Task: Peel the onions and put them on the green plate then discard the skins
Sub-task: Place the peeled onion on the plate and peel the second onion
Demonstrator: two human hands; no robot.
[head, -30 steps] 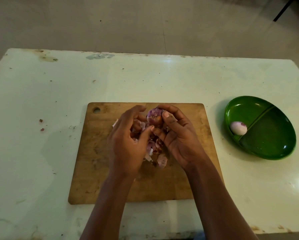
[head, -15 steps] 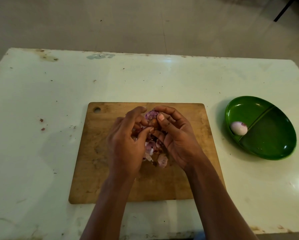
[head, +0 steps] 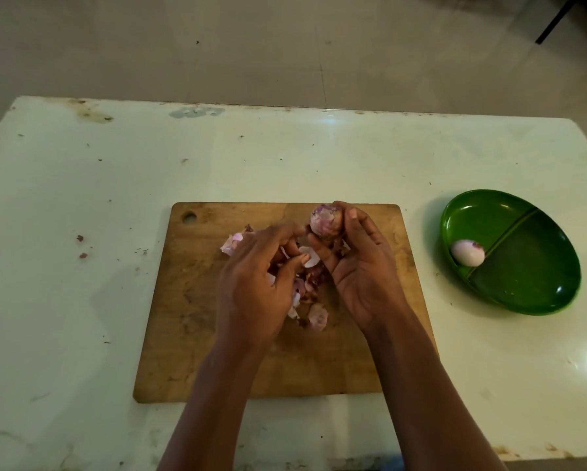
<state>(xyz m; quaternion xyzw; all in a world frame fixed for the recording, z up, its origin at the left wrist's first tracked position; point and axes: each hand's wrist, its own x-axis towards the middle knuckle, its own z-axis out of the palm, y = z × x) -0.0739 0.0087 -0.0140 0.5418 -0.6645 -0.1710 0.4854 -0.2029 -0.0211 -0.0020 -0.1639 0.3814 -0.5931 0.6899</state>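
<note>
Right hand (head: pixel 360 266): curled round the onion (head: pixel 326 222), held over the far side of the board (head: pixel 190 334).
Left hand (head: pixel 251 290): thumb and fingers pinch a pale flake of skin (head: pixel 309 259) just beside the onion.
Green plate (head: pixel 540 294): one peeled onion (head: pixel 467 253) in its left section.
Risk, slip: a hard tug could pop the onion out of the grip.
Risk, mess: the heaped skins (head: pixel 314 314) could scatter onto the table (head: pixel 81 300).

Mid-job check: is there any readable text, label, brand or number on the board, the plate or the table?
No readable text anywhere in the head view.
Wooden cutting board: no brand or stamp.
Green plate: no label or number.
Table: only stains and chips, no writing.
</note>
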